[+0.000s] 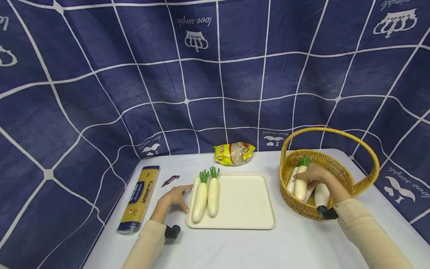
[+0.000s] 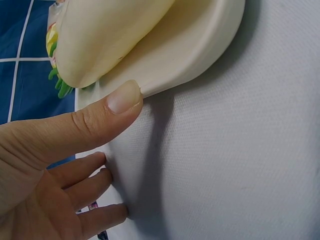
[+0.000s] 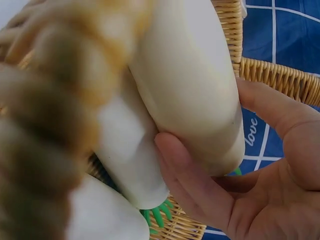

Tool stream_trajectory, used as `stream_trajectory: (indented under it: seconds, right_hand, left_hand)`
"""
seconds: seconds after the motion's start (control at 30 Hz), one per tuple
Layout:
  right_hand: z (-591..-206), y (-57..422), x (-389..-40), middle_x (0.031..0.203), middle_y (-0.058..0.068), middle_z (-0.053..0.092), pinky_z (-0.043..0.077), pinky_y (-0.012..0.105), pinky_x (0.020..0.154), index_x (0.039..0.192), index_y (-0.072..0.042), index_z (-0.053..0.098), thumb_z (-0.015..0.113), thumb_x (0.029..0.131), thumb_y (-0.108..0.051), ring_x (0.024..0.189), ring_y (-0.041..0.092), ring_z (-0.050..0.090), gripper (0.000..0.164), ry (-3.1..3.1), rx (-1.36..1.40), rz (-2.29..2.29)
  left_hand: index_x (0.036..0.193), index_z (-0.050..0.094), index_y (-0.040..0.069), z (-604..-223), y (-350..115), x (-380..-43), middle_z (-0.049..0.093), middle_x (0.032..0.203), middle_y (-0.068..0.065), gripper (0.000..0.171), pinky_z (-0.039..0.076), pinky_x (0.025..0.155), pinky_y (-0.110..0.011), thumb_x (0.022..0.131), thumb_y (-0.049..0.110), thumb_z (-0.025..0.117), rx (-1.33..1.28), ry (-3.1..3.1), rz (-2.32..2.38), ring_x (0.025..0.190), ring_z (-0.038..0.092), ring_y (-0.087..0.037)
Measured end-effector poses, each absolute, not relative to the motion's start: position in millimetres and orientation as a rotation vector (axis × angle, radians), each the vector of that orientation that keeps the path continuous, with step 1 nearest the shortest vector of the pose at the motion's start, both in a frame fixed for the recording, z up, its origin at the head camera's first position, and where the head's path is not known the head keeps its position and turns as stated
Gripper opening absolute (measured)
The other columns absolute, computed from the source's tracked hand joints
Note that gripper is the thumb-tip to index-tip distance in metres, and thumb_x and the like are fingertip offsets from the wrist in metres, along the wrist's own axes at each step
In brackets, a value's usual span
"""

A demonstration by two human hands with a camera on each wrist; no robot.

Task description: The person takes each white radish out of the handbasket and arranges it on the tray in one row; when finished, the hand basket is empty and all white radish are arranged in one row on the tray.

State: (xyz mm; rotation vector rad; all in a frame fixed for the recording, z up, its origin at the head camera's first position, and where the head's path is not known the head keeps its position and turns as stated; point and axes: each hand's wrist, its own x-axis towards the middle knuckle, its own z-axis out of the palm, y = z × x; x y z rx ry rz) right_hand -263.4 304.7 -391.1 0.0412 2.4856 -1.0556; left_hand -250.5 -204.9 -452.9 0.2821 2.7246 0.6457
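My right hand (image 1: 315, 175) reaches into a wicker basket (image 1: 299, 210) on the right and grips a white radish (image 1: 300, 183) with green leaves. In the right wrist view, thumb and fingers lie on both sides of that radish (image 3: 190, 75). Other white radishes (image 1: 321, 195) lie beside it in the basket. At the left edge of a cream tray (image 1: 246, 201), my left hand (image 1: 174, 196) is spread, with its thumb at the rim; contact is hard to tell. Two white radishes (image 1: 200, 201) lie side by side on the tray's left part, leaves pointing away.
A spaghetti pack (image 1: 139, 200) lies at the left of the white table. Near it is a small purple-wrapped item (image 1: 170, 181). A yellow and clear food bag (image 1: 234, 153) stands behind the tray. The basket's tall handle (image 1: 336, 130) arches over it. Blue checked cloth hangs behind.
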Motion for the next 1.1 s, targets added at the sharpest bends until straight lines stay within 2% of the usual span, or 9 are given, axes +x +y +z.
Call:
stream_trajectory:
  seconds: [0.23, 0.5, 0.73, 1.1]
  right_hand:
    - [-393.0, 305.8, -265.3, 0.092, 0.022, 0.048, 0.058, 0.036, 0.065, 0.105, 0.017, 0.033, 0.059, 0.086, -0.02, 0.071, 0.021, 0.06, 0.05, 2.465, 0.019, -1.089]
    - [-394.0, 304.3, -263.8, 0.091, 0.022, 0.046, 0.058, 0.036, 0.064, 0.104, 0.017, 0.032, 0.057, 0.087, -0.025, 0.071, 0.023, 0.058, 0.051, 2.46, 0.035, -1.118]
    - [-398.0, 305.2, -262.0, 0.085, 0.017, 0.051, 0.058, 0.036, 0.062, 0.101, 0.015, 0.037, 0.054, 0.088, -0.027, 0.067, 0.02, 0.059, 0.048, 2.469, 0.026, -1.172]
    - [-389.2, 310.4, -257.1, 0.092, 0.02, 0.051, 0.058, 0.036, 0.068, 0.105, 0.018, 0.038, 0.052, 0.086, -0.028, 0.072, 0.019, 0.059, 0.052, 2.531, -0.005, -1.254]
  left_hand:
    - [0.138, 0.047, 0.008, -452.8, -205.4, -250.3, 0.055, 0.126, -0.027, 0.102, 0.038, 0.1, -0.059, 0.047, 0.01, 0.091, 0.261, 2.723, 0.658, 0.119, 0.049, -0.043]
    - [0.139, 0.047, 0.009, -455.4, -205.8, -252.5, 0.055, 0.126, -0.026, 0.102, 0.039, 0.1, -0.058, 0.046, 0.011, 0.091, 0.257, 2.719, 0.662, 0.119, 0.05, -0.043]
    - [0.138, 0.047, 0.009, -455.5, -205.4, -252.2, 0.056, 0.126, -0.026, 0.102, 0.039, 0.1, -0.058, 0.046, 0.012, 0.091, 0.254, 2.717, 0.659, 0.119, 0.05, -0.042]
    - [0.138, 0.047, 0.008, -455.3, -205.6, -251.9, 0.055, 0.127, -0.026, 0.102, 0.039, 0.1, -0.058, 0.047, 0.013, 0.091, 0.266, 2.725, 0.656, 0.119, 0.049, -0.043]
